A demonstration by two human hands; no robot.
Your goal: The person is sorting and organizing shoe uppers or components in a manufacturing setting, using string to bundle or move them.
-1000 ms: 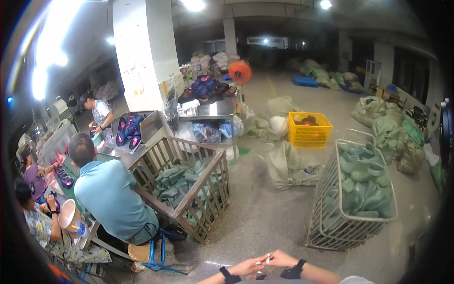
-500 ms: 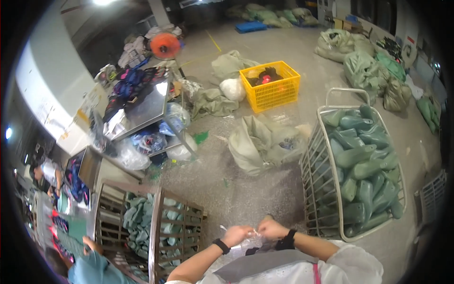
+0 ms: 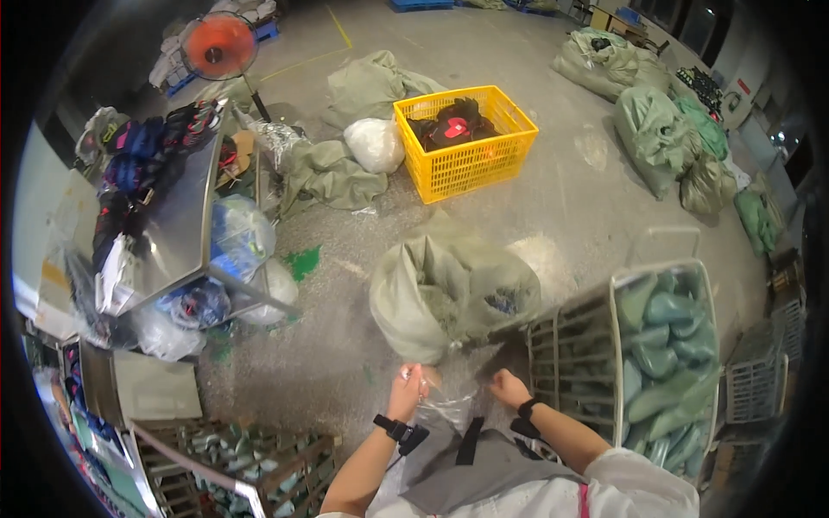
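Observation:
My left hand (image 3: 406, 390) is closed, gripping a piece of clear plastic film (image 3: 449, 407) that looks like a thin bag. The film hangs between my two hands, low in front of my grey apron (image 3: 484, 475). To its right, my right hand (image 3: 509, 388) is also closed, fingers pinched; what it holds is too small and blurred to make out. Both wrists wear black bands. Just beyond my hands stands a large open pale-green woven sack (image 3: 414, 293), with dark items partly visible inside its right part.
A metal cart (image 3: 618, 363) of green shoe lasts (image 3: 661, 358) stands close at my right; a brown rack (image 3: 302, 479) with more lasts is at lower left. Beyond are a yellow crate (image 3: 466, 164), a metal table (image 3: 177, 224) with shoes, an orange fan (image 3: 218, 49) and sacks (image 3: 652, 142).
My hands were together at a small bit of plastic; now they are apart with the film spread between them. My view has tipped downward and turned right, bringing the sack closer.

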